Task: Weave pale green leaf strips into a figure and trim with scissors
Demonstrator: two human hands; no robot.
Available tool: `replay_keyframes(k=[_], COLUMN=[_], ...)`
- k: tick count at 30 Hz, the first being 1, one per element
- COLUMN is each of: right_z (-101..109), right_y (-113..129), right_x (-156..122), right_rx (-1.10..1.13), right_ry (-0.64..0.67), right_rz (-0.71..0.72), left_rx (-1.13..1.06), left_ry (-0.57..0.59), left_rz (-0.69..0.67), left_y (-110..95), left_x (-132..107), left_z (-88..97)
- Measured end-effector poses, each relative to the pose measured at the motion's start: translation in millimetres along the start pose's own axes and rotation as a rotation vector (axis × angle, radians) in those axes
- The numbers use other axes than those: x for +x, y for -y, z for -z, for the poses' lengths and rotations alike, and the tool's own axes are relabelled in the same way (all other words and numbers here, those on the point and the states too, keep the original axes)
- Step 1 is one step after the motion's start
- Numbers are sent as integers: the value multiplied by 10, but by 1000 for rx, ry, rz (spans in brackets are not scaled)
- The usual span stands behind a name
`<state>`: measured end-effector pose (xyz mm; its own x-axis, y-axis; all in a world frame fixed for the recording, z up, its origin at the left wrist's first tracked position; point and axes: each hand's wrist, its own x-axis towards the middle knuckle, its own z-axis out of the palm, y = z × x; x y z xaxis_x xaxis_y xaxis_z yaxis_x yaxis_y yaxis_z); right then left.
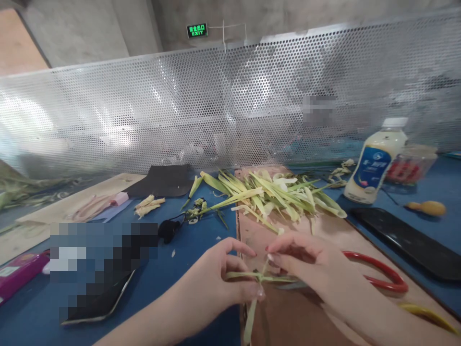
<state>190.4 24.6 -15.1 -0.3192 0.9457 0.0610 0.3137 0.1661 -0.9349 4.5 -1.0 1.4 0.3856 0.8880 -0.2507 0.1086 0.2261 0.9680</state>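
At far left, a magenta object (23,276) and a dark flat item (104,302), partly masked, lie on the blue surface (196,250), off to one side, which leaves the forearm room. The left hand (216,276) reaches in next, its thumb pressing the crossed pale-green strips (260,277) against a finger behind, apparently to steady the crossing; its index finger curves above, free of them. The strips are held just over the brown board (288,322), one end hanging toward its near part, the board perhaps serving to protect what lies beneath. Beyond, a loose heap of leaves (284,199) lies across the board's far end, seemingly within reach yet clear of the fingers. The right hand (317,257) pinches the upper strip end between thumb and index finger, probably to keep it taut against the left hold. Past it, a red handle loop (391,271) rests on the board, conveniently near; a bottle (376,166) and a black phone-like slab (406,245) stand and lie farther right, outside the working area.
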Motion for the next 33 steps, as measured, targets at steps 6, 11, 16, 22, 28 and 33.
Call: replay_keyframes(k=[6,11,16,22,28,33], right_z=[-40,-64,-69,-36,13,6], right_y=[64,100,73,58,29,24], right_x=[-25,-55,-65,-33,-43,-32], right_rx=[92,118,133,-31,-246,-308], right_ry=[-61,-117,-108,-89,-14,10], right_rz=[-42,-40,-33,23,128,172], left_rx=[-24,-20,-6,-11,33,100], left_ry=[30,72,98,62,-59,-95], left_rz=[4,-11,16,-28,-70,-94], left_y=[29,65,68,125,39,49], left_x=[15,25,37,90,93,105], left_z=[17,24,5,34,63,90])
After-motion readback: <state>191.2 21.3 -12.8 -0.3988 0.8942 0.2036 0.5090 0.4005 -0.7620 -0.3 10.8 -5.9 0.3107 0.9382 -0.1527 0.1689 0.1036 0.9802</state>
